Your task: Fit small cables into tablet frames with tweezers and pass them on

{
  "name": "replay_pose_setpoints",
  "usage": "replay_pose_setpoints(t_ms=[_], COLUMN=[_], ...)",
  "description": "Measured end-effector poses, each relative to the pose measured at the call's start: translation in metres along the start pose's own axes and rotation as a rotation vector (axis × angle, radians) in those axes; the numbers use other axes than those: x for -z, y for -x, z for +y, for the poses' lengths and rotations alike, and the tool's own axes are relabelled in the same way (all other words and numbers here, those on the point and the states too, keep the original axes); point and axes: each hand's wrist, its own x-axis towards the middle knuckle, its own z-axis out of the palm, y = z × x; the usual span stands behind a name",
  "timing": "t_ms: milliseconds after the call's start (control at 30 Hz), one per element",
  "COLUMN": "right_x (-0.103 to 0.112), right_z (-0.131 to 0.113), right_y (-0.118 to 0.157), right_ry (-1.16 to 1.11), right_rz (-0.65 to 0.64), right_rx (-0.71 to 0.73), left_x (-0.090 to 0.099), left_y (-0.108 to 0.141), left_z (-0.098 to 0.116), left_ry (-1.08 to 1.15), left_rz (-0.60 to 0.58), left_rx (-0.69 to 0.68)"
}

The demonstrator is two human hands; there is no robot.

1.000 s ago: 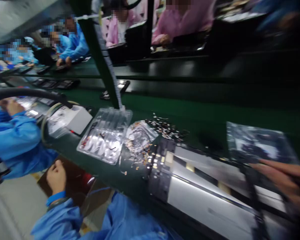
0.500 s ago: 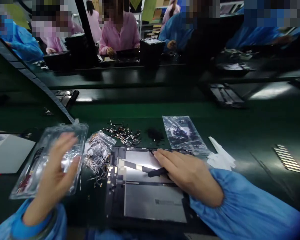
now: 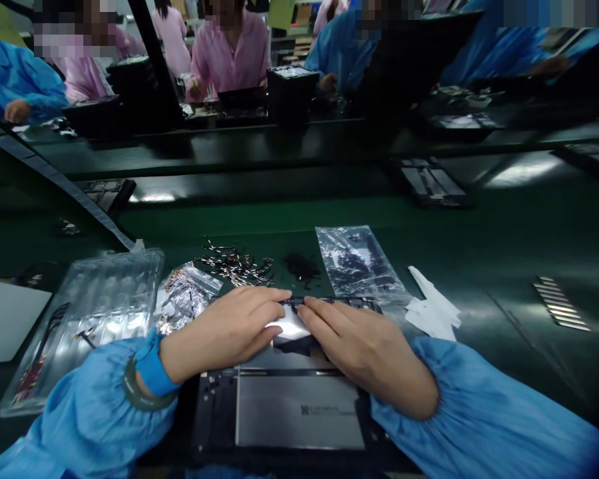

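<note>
In front of me lies an opened tablet, its flat silver battery panels and black frame facing up. My left hand reaches across its upper left, fingers stretched out and fingertips at the far edge. Beside it, my right hand rests on the upper right part, fingertips on the same edge and fingers close together. A slim black tool shows partly from under my right hand; most of it is hidden. What lies under the fingertips cannot be seen.
A clear plastic tray with cables stands left, near a bag of small cables. Loose cables, small black parts and a plastic bag lie beyond the tablet. White paper strips and metallic strips lie right. Co-workers sit opposite.
My left hand has come from above the plastic tray, rightwards onto the tablet's far edge beside my right hand. My right hand has stayed on the tablet.
</note>
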Motion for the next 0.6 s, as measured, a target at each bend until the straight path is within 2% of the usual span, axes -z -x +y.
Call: replay_pose_setpoints(t_ms=[200,400,600], right_x=[0.002,0.016,0.021], right_z=[0.000,0.006,0.009], right_y=[-0.001,0.014,0.030], right_ry=[-0.015,-0.103,-0.050], right_rz=[-0.021,-0.060,-0.072], right_rx=[-0.019,-0.060,-0.038], left_x=[-0.006,-0.006,-0.009], left_y=[0.002,-0.002,-0.001], left_z=[0.002,-0.005,-0.004], left_ry=[-0.108,0.029,-0.107], left_rz=[-0.086,-0.102,-0.083], left_rx=[-0.027,0.023,-0.036])
